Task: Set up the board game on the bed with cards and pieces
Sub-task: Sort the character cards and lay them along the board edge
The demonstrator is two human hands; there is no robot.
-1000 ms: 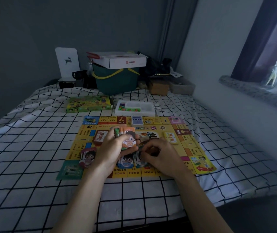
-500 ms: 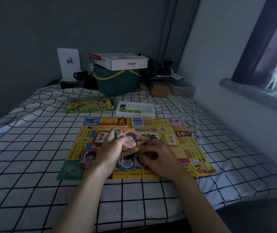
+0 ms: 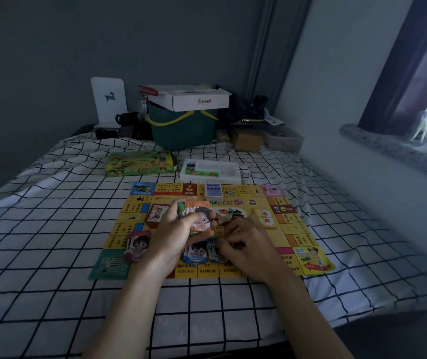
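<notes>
My left hand (image 3: 178, 234) grips a thick stack of orange paper game notes (image 3: 197, 216) above the yellow square board (image 3: 295, 229). Just right of that grip, my right hand (image 3: 248, 244) curls fingers down onto the cards; whether it holds one, I cannot tell.

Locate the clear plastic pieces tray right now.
Head view: the clear plastic pieces tray lies on the checked bedsheet just beyond the game board's far edge, right of the green game box.

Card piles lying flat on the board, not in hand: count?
6: red and pink left, blue far edge, yellow right, two near edge; hands may hide more.
</notes>
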